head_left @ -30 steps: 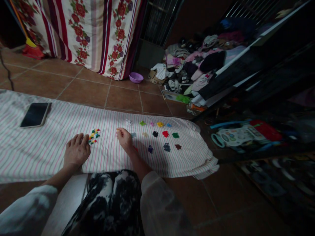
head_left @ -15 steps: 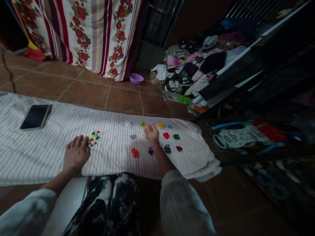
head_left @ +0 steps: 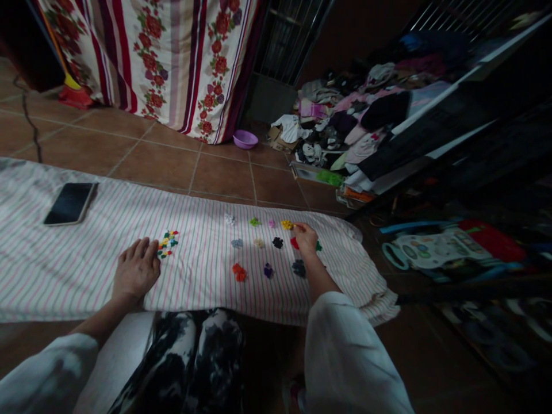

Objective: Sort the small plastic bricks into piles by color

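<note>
Rightward, the right hand (head_left: 295, 227) reached the yellow pile (head_left: 287, 225); red pile (head_left: 294, 243) half-hidden.

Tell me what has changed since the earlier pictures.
The right hand has moved rightward along the piles to the yellow pile. It now partly covers the red pile and green pile, and has uncovered the orange pile. Any grasp or release is too small to tell. The left hand stayed beside the mixed pieces.
</note>
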Tool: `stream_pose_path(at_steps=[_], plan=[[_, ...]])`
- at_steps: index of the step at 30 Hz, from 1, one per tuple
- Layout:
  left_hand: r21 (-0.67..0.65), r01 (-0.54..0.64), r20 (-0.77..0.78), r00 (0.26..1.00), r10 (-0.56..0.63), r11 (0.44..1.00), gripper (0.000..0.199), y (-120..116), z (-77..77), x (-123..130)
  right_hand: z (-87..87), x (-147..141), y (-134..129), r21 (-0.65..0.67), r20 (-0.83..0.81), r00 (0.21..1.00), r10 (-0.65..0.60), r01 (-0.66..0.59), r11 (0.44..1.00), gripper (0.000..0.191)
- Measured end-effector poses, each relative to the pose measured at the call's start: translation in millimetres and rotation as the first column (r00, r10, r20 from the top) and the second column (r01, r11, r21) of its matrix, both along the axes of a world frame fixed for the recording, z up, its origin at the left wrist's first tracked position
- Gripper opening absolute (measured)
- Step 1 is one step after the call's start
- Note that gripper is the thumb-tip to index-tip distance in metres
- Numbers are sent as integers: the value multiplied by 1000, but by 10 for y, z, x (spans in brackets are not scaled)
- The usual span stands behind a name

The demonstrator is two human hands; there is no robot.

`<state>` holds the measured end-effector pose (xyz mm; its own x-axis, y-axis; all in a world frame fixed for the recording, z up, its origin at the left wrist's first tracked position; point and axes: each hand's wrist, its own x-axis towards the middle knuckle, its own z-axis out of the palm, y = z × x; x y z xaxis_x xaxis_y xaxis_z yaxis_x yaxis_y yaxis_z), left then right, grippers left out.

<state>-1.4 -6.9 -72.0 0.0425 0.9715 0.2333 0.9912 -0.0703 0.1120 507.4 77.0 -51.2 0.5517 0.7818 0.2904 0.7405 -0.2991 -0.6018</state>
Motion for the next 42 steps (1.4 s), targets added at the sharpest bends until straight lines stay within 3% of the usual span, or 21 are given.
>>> stream_pose_path(at_steps=[7,17,25,33,42], plan=[[-8,9,16,1000,-9,1000,53,3,-13,-6,90,29,91,-98,-15,997,-72,70,993,20],[2,10,-27,1000,-10,1000,51,11,-38,-19,29,7,178,-180,13,995,-100,100,978,11],[11,10,-8,1000,-10,1000,50,17,-47,-26,-24,1,285,-182,38,997,-69,75,980,12],[26,11,21,1000,-11,1000,49,15,-49,-27,-158,56,304,-84,25,997,-68,70,994,13],[11,10,23,1000,-10,1000,51,14,-27,-14,-160,58,303,-79,-30,999,-20,17,997,16]])
